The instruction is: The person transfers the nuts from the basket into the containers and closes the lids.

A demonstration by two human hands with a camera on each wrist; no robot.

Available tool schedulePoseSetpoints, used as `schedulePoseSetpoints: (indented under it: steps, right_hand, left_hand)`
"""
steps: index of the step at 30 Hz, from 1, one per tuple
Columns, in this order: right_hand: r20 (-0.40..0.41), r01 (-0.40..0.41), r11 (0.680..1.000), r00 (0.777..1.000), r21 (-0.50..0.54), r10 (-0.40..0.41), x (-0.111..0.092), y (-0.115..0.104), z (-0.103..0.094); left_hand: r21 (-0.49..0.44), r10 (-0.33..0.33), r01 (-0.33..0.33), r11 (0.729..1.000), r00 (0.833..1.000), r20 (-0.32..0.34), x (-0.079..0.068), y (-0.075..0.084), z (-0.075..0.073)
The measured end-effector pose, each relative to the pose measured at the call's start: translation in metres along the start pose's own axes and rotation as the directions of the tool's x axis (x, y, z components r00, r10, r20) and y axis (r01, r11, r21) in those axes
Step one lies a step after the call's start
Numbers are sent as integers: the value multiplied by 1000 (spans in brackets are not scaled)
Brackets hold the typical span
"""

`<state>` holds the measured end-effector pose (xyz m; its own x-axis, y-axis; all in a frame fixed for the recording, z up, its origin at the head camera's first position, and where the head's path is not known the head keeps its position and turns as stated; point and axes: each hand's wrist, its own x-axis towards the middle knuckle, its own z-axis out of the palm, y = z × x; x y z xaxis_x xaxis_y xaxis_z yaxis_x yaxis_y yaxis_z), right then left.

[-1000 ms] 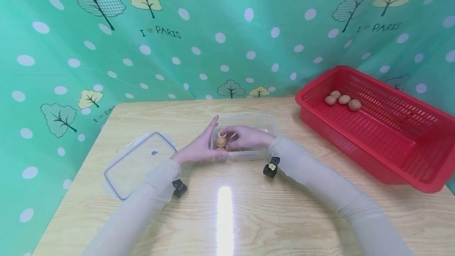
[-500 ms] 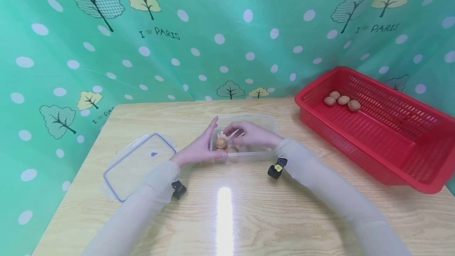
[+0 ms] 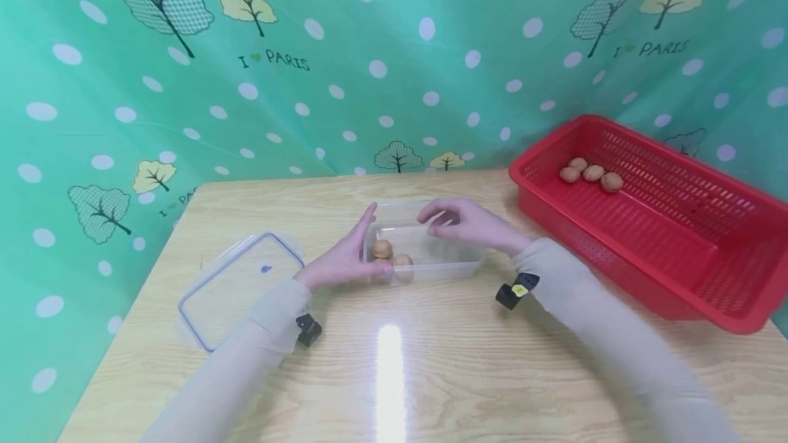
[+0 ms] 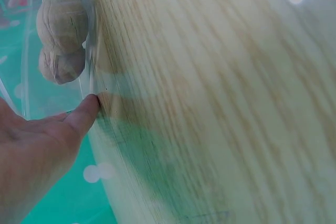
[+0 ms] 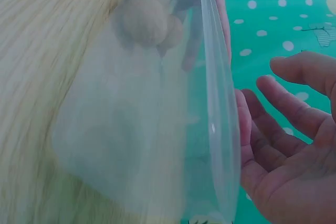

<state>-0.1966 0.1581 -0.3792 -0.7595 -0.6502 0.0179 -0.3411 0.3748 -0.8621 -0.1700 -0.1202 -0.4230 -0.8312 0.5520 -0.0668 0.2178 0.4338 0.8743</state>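
A clear plastic container [image 3: 431, 271] stands mid-table with three walnuts [image 3: 382, 249] gathered at its left end. My left hand [image 3: 341, 260] rests against that end, thumb at the front side and straight index finger by the back corner. In the left wrist view, the thumb of the left hand [image 4: 50, 142] touches the rim beside the walnuts [image 4: 62, 23]. Over the container's right part hovers my right hand [image 3: 473, 225], fingers loosely bent, holding nothing. The right wrist view shows the right hand [image 5: 294, 145] beside the container wall [image 5: 121, 145].
A clear lid [image 3: 237, 292] with a blue seal lies on the table to the left. On the right stands a red plastic basket [image 3: 652, 234] with several walnuts [image 3: 594, 172] in its far left corner. A green polka-dot cloth [image 3: 345, 87] hangs behind the table.
My right hand has let go of a walnut at the container's left end and drawn back to the right. The left hand has stayed in place.
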Motion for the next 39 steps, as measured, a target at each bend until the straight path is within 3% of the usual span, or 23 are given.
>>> schedulePoseSetpoints:
  steps: [7,14,21,30,39]
  right_hand:
    - [-17,10,999,1000,-47,-11,-13,0,-18]
    - [-10,-81,989,997,-123,81,-36,-13,-48]
    - [-64,-60,980,997,-190,49,-46,-19,-73]
    - [-176,-181,967,973,-177,150,-58,-21,-101]
    - [-233,-335,926,928,-176,292,-71,-25,-134]
  left_hand:
    - [8,13,-13,1000,1000,3,1,-1,0]
    - [24,6,-6,1000,1000,-2,0,-2,-1]
    - [33,23,-23,999,1000,6,0,-2,-2]
    - [34,29,-30,999,999,15,0,-1,-2]
    - [11,24,-24,1000,1000,17,0,0,-2]
